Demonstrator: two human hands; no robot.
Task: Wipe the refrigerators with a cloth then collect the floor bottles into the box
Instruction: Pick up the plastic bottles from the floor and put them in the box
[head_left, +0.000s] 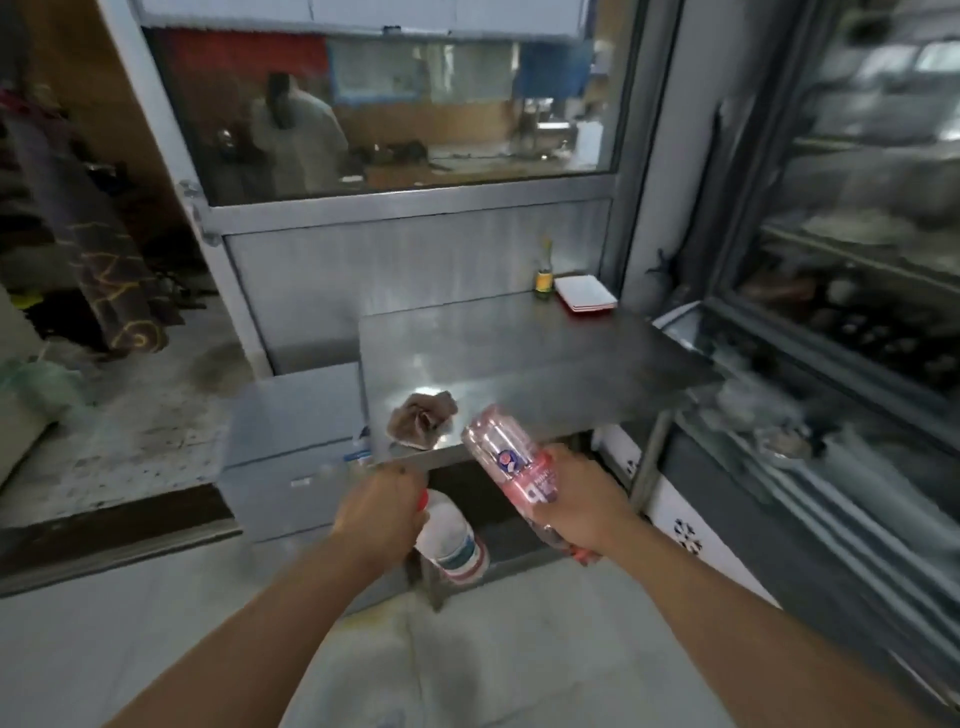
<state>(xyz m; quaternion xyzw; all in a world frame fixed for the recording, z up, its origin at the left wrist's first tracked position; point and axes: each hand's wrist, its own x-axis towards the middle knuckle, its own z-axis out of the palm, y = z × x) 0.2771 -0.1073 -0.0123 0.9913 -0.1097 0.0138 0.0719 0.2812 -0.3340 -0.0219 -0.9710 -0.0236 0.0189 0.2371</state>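
Note:
My right hand grips a clear plastic bottle with a red label, tilted with its base pointing up and left over the table's front edge. My left hand holds a white plastic bottle by its red-capped neck, so that it hangs below the table edge. A crumpled brown cloth lies on the steel table near its front left corner. A glass-door refrigerator stands at the right, with dark bottles dimly visible inside. No box is in view.
At the table's back stand a small yellow-labelled bottle and a stack of white square plates. A metal partition with a window rises behind it, with a person beyond the glass. A grey cabinet sits left of the table. Rolled fabric leans at far left.

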